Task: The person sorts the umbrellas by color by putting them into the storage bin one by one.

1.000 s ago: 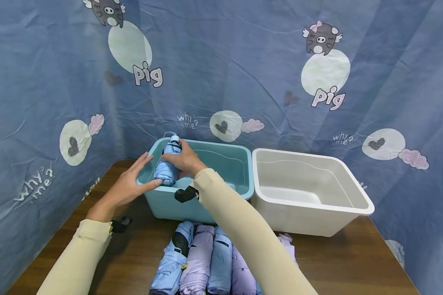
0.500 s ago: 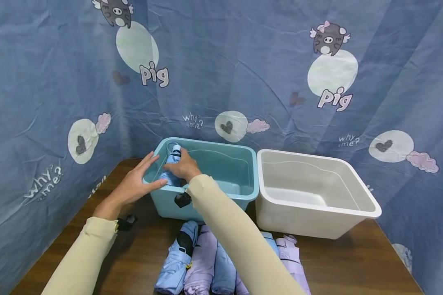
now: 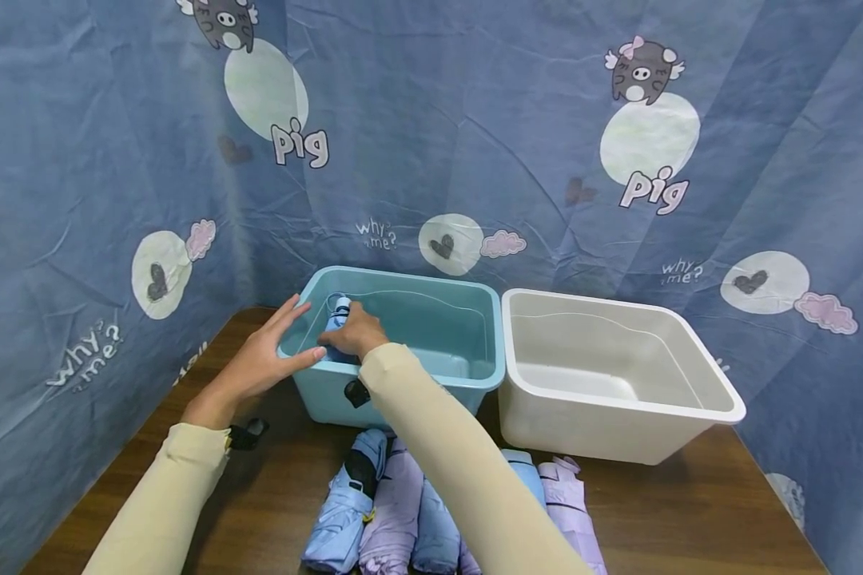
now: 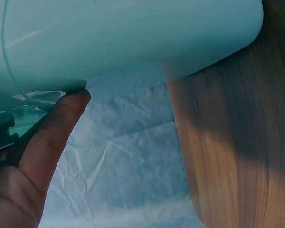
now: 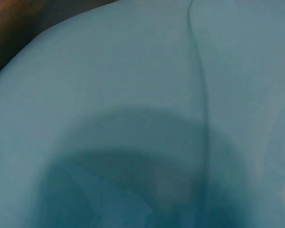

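Observation:
Down inside the left end of the teal bin (image 3: 439, 331), my right hand (image 3: 359, 331) grips a folded light blue umbrella (image 3: 336, 318). The umbrella's white handle end and loop point toward the back; its lower part is hidden by the hand and the bin's front wall. My left hand (image 3: 255, 363) rests at the bin's left front corner, thumb and fingers spread and fairly straight along the rim. In the left wrist view a finger (image 4: 54, 135) touches the teal edge. The right wrist view is filled mostly by the bin's wall (image 5: 109, 80); the right hand is not clear there.
A white bin (image 3: 590, 423) stands right beside the teal one. In front lie several folded umbrellas, among them a light blue one (image 3: 338, 511), a lilac one (image 3: 388, 519) and another lilac one (image 3: 571, 511), partly under my right sleeve. A patterned blue cloth (image 3: 431, 144) hangs behind.
My right hand has lowered the light blue umbrella from above the rim down into the teal bin. The left hand stays at the bin's corner. The view has shifted slightly.

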The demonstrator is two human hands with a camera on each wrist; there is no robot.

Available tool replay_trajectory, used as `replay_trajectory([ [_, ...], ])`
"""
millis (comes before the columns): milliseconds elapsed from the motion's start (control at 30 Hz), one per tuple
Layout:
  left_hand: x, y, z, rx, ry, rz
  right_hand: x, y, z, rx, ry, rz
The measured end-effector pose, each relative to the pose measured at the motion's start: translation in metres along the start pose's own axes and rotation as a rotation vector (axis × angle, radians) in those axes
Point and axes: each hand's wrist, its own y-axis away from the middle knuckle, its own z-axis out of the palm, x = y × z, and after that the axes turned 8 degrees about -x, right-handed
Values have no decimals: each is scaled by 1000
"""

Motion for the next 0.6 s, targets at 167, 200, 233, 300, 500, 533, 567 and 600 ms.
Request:
replay_trajectory([
  [167,0,-1,2,2,13,8,1,2,-1,-7,19,1],
  [200,0,-1,3,3,15,8,1,2,-1,-4,21,-1],
  [233,0,-2,4,3,17,9,1,2,-1,-2,22,-3],
  [300,0,-2,4,6,17,7,1,2,-1,-1,11,-9],
  [500,1,0,2,-1,10,0,-3,4,-1,8,17,-17],
  [533,1,0,1,0,8,0,-3,4,-1,12,26,-23],
  [567,1,1,0,2,7,0,-4,4,-1,16,34,-27],
  [600,1,1,0,4,5,1,-5,4,-1,20,42,-33],
])
